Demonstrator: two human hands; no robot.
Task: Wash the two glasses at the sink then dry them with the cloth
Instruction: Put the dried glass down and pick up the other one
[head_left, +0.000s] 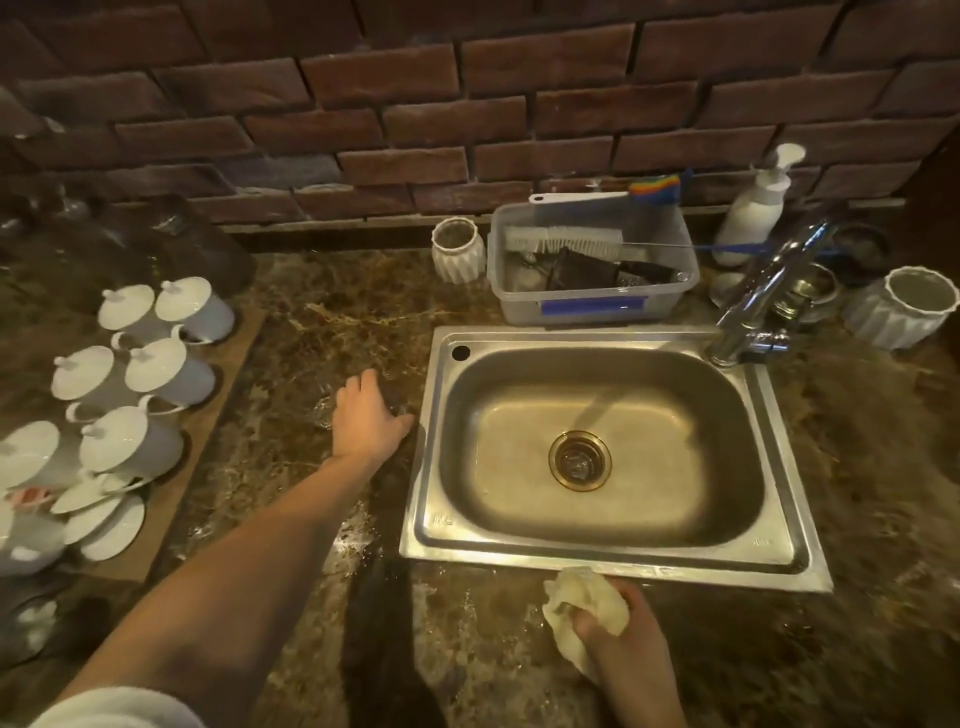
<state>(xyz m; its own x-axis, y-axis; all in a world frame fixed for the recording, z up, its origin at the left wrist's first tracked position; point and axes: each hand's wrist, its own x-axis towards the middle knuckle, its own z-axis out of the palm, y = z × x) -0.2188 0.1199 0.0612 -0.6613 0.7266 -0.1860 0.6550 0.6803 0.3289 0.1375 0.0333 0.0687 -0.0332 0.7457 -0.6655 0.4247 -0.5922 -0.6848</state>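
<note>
My left hand (366, 415) reaches palm down over the marble counter just left of the steel sink (613, 558). A clear glass (323, 410) shows faintly beside its fingers. A second glassy rim (400, 411) glints by the thumb. Both are nearly invisible against the stone, and I cannot tell whether the hand grips either one. My right hand (631, 639) is at the sink's front edge, closed around a crumpled pale cloth (584, 605). The sink basin holds no dishes, and the counter around it is wet.
The chrome faucet (763, 301) stands at the sink's back right corner. Behind the sink are a plastic tub (592, 306) with brushes, a soap pump bottle (756, 208) and two white ribbed cups (458, 252). Several lidded white cups (156, 364) sit on a board at left.
</note>
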